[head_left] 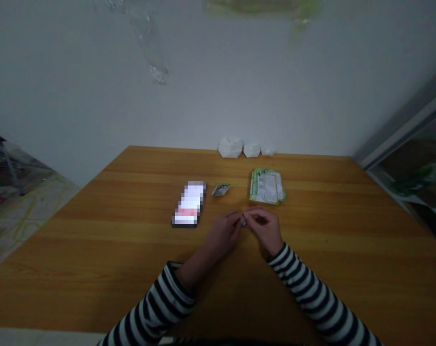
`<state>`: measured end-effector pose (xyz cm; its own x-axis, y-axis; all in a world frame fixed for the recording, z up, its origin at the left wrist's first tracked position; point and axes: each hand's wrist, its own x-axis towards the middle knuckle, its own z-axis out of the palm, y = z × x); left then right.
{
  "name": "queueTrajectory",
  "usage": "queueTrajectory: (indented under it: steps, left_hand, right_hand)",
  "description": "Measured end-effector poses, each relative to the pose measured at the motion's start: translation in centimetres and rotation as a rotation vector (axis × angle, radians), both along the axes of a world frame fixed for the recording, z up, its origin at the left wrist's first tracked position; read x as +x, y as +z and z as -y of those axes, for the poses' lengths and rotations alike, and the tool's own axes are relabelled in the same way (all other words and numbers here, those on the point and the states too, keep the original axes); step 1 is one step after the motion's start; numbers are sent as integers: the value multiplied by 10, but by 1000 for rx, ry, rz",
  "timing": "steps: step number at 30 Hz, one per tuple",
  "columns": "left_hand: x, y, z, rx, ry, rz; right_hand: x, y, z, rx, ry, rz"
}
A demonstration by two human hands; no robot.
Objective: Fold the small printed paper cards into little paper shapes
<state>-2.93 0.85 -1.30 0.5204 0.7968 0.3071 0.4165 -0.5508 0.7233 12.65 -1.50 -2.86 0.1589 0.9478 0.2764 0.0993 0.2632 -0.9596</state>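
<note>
My left hand (pixel 223 234) and my right hand (pixel 265 228) meet over the middle of the wooden table (pixel 131 250). Between their pinched fingertips is a tiny whitish piece (pixel 244 221), mostly covered by the fingers, and its kind is too small to make out. Both hands are closed on it. Just beyond the left hand lies a small folded printed paper or packet (pixel 221 190) with green and dark patches. Past the right hand rests a short stack of printed green-and-white sheets or packets (pixel 266 186).
A phone (pixel 189 204) with a lit, blurred screen lies left of the hands. Along the table's back edge, against the wall (pixel 211 86), stand a larger white crumpled paper (pixel 230 147), a smaller one (pixel 251 150) and a little white scrap (pixel 267 151). A framed opening (pixel 419 149) is at the right.
</note>
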Motion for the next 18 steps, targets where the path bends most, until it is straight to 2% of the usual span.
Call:
queueTrajectory:
  steps: [11,14,18]
  left_hand:
    - [-2,-2,2,24,-18,-112]
    - [-2,-2,2,16,-19,-66]
    - [-1,0,-1,-14,-13,27]
  right_hand:
    - [5,0,0,-61,71,39]
    - [5,1,0,-86,86,19]
    - [1,3,1,-148,95,-125]
